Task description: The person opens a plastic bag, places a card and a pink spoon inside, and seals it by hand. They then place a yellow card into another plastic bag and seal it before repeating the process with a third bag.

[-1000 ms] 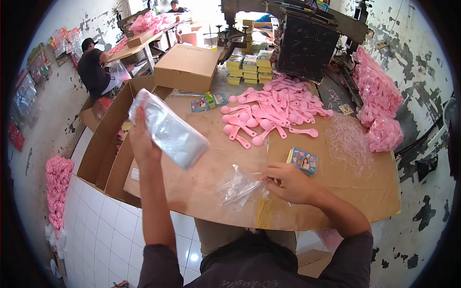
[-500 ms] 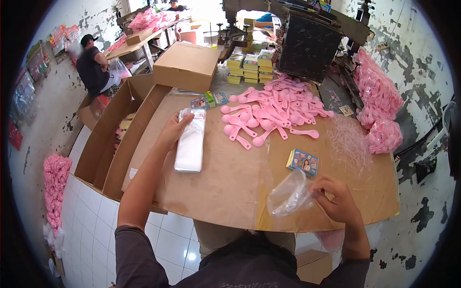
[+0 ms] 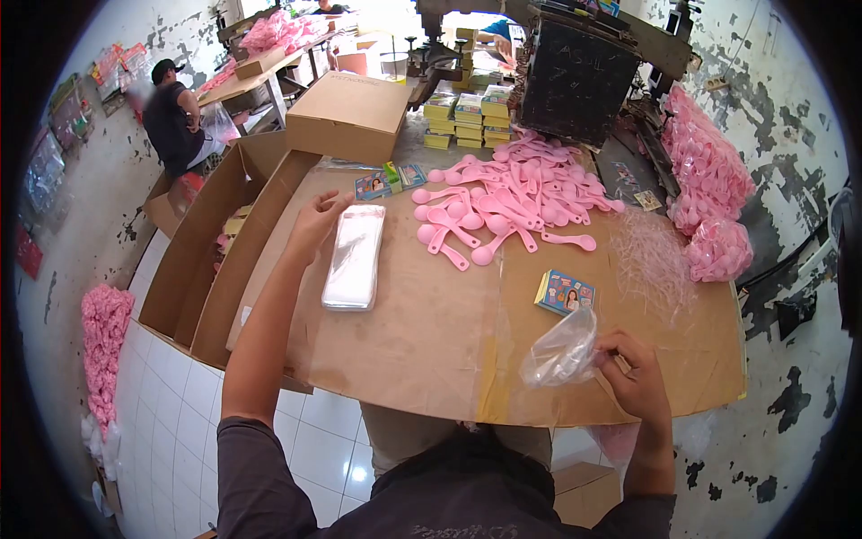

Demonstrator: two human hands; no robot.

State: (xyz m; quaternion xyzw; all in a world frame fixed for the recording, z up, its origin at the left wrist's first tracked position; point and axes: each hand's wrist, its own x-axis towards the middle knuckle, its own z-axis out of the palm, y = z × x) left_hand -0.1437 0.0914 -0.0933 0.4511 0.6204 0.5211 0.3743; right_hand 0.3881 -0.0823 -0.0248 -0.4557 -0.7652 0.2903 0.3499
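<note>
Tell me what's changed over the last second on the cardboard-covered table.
The left hand has brought the stack of clear bags down onto the cardboard and appears to have let go, fingers beside its top edge. The right hand moved rightward, still holding the single clear bag. The pink spoons and card stack stayed put.

**Small packing workshop**

You are in a small workshop, as shown by a cardboard-covered worktable (image 3: 422, 359) bearing heaped pink plastic spoons (image 3: 530, 193), printed cards (image 3: 567, 292) and clear plastic bags (image 3: 356, 260). Behind it, you have black machinery (image 3: 575, 76); a co-worker (image 3: 171, 126) is near a second worktable (image 3: 235, 93). Flaking walls (image 3: 781, 314) and tiled floor (image 3: 251, 431) surround you.
</note>
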